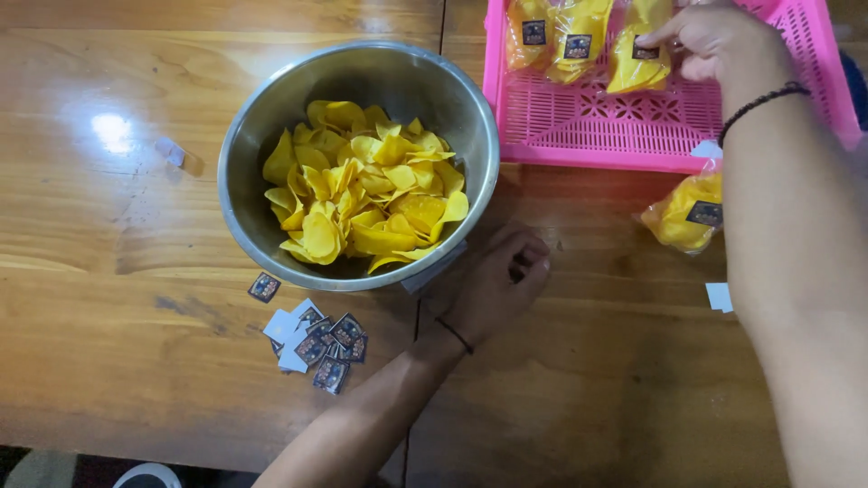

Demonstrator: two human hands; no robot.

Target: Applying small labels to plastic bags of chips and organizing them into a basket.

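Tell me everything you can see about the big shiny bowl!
The bowl is round, wide and looks like shiny silver metal. It stands upright on the wooden table, left of the pink basket. Inside lies a heap of curly yellow chips, filling the bottom but not reaching the rim. The left hand rests on the table by its lower right edge, close beside it.

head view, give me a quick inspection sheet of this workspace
surface: glossy wooden table.
job's things: steel bowl of yellow chips; pink basket with filled bags; one sealed bag on the table.
clutter: pile of small labels, stray paper bits.
hands: right hand touching a bag in the basket; left hand resting by the bowl.
cables: nothing seen.
surroundings: floor edge, unclear.
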